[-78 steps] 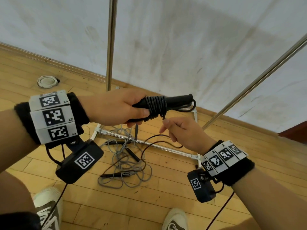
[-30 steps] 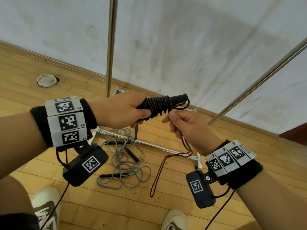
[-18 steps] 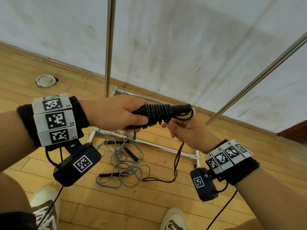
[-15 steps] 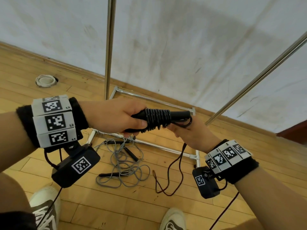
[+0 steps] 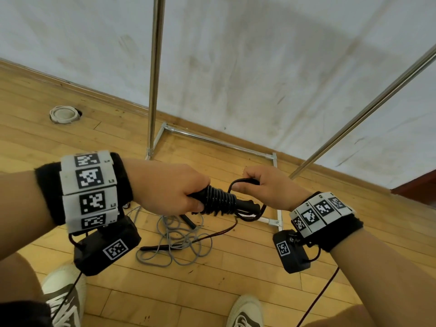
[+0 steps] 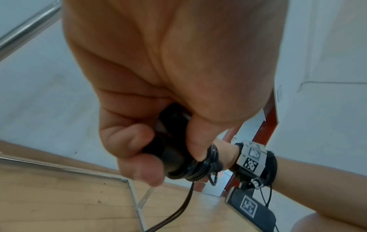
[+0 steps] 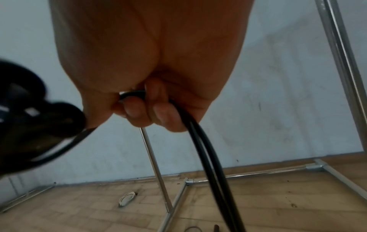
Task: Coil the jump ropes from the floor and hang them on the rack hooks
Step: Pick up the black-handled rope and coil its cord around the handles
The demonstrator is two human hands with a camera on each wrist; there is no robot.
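Observation:
My left hand [image 5: 172, 190] grips the black handles [image 5: 243, 204] of a black jump rope, with the cord wound in tight turns [image 5: 219, 200] around them. In the left wrist view the same coils [image 6: 200, 166] sit just past my fingers. My right hand [image 5: 266, 187] is raised above the handles and pinches the doubled black cord [image 7: 206, 149], which loops down under the handle ends. A grey jump rope [image 5: 174, 241] lies tangled on the wooden floor below. The metal rack [image 5: 154, 74] stands against the wall; no hooks are in view.
The rack's base frame [image 5: 219, 142] lies on the floor ahead, and a slanted rack tube [image 5: 368, 112] runs up at the right. A round white fitting [image 5: 63, 113] sits in the floor at the left. My two shoes [image 5: 245, 312] are at the bottom edge.
My right hand has come up from beneath the handles to above them, carrying the cord over. The loose tail that hung to the floor is shorter. Both hands sit lower in view.

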